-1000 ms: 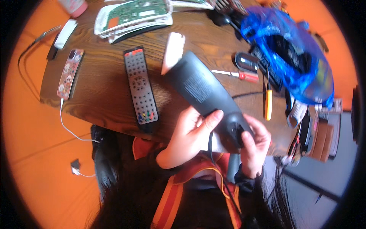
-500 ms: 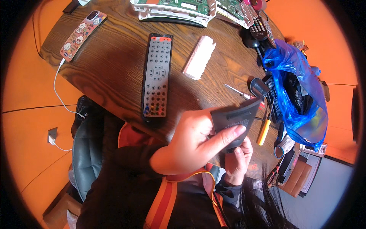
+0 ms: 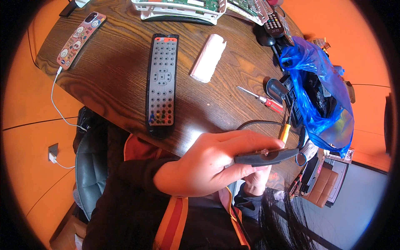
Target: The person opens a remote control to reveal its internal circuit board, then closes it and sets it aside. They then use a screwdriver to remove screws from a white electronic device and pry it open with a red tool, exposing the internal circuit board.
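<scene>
Pinched between the thumb and fingers of my left hand [image 3: 208,164] is a black plastic remote-control casing [image 3: 266,157], turned so that its narrow end shows. Lower down and behind it, my right hand [image 3: 256,180] closes on the casing's far part; most of its fingers are hidden. On the wooden table to the left lies a long remote control [image 3: 162,87] with a grey rubber keypad exposed. A yellow-handled screwdriver [image 3: 286,132] lies just beyond the casing, and a red-handled screwdriver [image 3: 271,104] is farther off.
A white paper roll [image 3: 208,58] lies beside the remote. At the back stands a white housing with green circuit boards [image 3: 204,5]. A blue plastic bag [image 3: 333,118], a dark cup [image 3: 276,89] and another remote [image 3: 273,26] crowd the right. A phone [image 3: 81,41] charges at left.
My left hand has tilted the casing from showing its broad, slotted face to showing its narrow end, and lowered it slightly. The red screwdriver handle is now uncovered. The view has shifted a little.
</scene>
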{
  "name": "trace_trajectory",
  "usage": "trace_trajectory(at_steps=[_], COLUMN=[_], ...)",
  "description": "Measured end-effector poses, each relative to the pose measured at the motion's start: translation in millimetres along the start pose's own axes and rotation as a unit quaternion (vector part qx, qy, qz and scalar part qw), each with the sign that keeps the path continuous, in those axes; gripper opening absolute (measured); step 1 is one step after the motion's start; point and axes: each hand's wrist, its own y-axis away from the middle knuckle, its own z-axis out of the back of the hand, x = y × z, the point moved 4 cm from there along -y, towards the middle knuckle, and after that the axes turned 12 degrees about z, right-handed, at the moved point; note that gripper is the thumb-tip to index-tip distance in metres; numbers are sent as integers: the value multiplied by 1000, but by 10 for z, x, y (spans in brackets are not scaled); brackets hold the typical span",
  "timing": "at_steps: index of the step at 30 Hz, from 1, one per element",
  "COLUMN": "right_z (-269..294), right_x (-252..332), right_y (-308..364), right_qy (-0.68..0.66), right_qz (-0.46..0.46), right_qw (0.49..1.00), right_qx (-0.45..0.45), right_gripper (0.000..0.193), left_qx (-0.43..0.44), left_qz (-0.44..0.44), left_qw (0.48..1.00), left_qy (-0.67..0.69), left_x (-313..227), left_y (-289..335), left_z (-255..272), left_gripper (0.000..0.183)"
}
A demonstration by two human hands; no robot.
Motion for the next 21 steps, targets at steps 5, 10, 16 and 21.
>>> trace_trajectory(at_steps=[5,10,16,21], right_z=[-53,-129,-131,-74], right_x=[55,98,88,84], right_y=[-16,-34,-24,-4], right_qy=[8,58,78,96], right_qz=[9,27,24,62], right_qw=[1000,998,997,993], right_qx=[1,-2,3,5], right_gripper=[31,29,30,31], left_qx=[-25,-35,-48,-34], left_qz=[13,10,34,65], left_qw=[998,999,998,996], left_qy=[64,0,24,56], left_x=[-3,-28,-50,-55], left_y=[15,51,38,56], left_z=[-28,18,22,48], left_gripper=[38,34,23,18])
